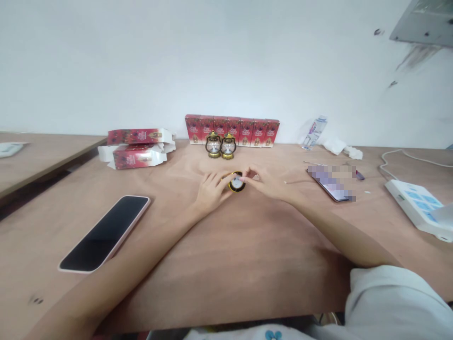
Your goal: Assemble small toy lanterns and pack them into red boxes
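Note:
My left hand is wrapped round the side of a small black-and-gold lantern, whose round base with a pale centre faces up towards me. From the other side my right hand reaches in with bent fingers, its thumb and fingertips at the pale centre of the base. Whether a tiny part sits between those fingertips is too small to tell. Just beyond my hands stand two similar bronze lanterns, a left one and a right one, both upright with clear globes.
Several red printed boxes line the wall behind the lanterns. Opened red cartons lie at the left. A dark-screened phone is near my left forearm, another phone at right. Farther right are a white power strip and crumpled tissue.

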Demonstrator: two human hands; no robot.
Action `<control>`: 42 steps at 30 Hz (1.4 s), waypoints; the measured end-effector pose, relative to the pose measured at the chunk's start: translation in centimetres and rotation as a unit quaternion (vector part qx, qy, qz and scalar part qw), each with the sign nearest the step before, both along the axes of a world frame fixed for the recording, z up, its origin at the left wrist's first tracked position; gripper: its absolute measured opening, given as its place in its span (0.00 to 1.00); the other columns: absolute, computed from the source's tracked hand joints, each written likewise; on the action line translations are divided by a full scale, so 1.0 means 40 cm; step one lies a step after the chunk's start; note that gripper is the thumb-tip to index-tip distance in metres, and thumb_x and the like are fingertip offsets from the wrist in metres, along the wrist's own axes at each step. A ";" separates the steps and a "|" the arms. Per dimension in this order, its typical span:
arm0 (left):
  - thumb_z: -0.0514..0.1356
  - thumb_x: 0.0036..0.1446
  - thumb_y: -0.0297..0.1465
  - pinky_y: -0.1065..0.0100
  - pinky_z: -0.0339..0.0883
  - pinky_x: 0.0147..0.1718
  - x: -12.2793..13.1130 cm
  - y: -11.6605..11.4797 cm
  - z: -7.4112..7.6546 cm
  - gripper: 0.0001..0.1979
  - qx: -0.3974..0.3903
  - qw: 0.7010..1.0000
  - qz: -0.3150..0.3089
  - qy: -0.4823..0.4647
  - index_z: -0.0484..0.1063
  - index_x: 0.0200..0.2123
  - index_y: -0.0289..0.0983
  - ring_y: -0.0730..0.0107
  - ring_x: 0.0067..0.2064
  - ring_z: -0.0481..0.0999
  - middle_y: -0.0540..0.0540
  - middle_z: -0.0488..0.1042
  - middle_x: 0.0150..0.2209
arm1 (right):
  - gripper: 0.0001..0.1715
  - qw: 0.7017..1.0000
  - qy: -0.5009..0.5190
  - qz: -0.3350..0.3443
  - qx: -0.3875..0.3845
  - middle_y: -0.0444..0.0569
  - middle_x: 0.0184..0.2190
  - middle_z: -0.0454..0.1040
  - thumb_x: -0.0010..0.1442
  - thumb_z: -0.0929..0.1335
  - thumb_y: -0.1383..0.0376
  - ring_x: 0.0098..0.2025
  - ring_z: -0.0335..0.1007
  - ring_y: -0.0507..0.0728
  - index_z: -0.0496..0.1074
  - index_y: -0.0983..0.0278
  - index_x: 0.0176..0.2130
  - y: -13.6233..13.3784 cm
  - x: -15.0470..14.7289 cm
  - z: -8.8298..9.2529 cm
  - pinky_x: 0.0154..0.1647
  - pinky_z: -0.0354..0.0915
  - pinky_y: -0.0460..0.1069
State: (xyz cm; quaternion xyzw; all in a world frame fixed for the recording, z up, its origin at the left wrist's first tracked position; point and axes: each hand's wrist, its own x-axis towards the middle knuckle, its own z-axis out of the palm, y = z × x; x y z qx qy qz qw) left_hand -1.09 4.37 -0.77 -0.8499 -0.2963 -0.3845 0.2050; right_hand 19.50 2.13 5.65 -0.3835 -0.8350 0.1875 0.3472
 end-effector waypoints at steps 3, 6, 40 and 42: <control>0.56 0.59 0.37 0.62 0.63 0.42 -0.002 0.001 -0.003 0.18 -0.007 1.000 0.005 0.005 0.65 0.52 0.39 0.61 0.44 0.74 0.41 0.74 0.45 | 0.09 0.999 -0.026 0.004 0.028 0.46 0.31 0.72 0.60 0.65 0.60 0.34 0.69 0.53 0.67 0.64 0.33 -0.003 0.001 0.001 0.38 0.64 0.49; 0.56 0.59 0.37 0.62 0.63 0.42 -0.003 0.000 -0.003 0.19 -0.008 1.000 0.004 0.005 0.65 0.52 0.38 0.62 0.44 0.74 0.41 0.75 0.45 | 0.08 0.999 -0.037 0.009 0.038 0.47 0.32 0.72 0.60 0.64 0.61 0.35 0.69 0.54 0.66 0.64 0.33 -0.003 0.003 -0.001 0.39 0.64 0.50; 0.57 0.58 0.32 0.61 0.67 0.44 -0.004 -0.005 -0.010 0.17 0.083 0.994 -0.065 0.024 0.65 0.52 0.44 0.59 0.50 0.72 0.42 0.75 0.46 | 0.23 0.953 0.143 0.079 -0.254 0.41 0.28 0.71 0.39 0.76 0.59 0.30 0.68 0.50 0.66 0.63 0.33 0.030 -0.003 -0.023 0.34 0.64 0.47; 0.58 0.58 0.33 0.62 0.68 0.43 -0.007 -0.005 -0.010 0.19 0.037 0.997 -0.062 0.017 0.64 0.53 0.43 0.60 0.48 0.73 0.41 0.74 0.45 | 0.23 0.950 0.139 0.098 -0.261 0.43 0.30 0.72 0.42 0.75 0.57 0.32 0.69 0.51 0.66 0.63 0.35 0.039 0.005 -0.024 0.36 0.65 0.48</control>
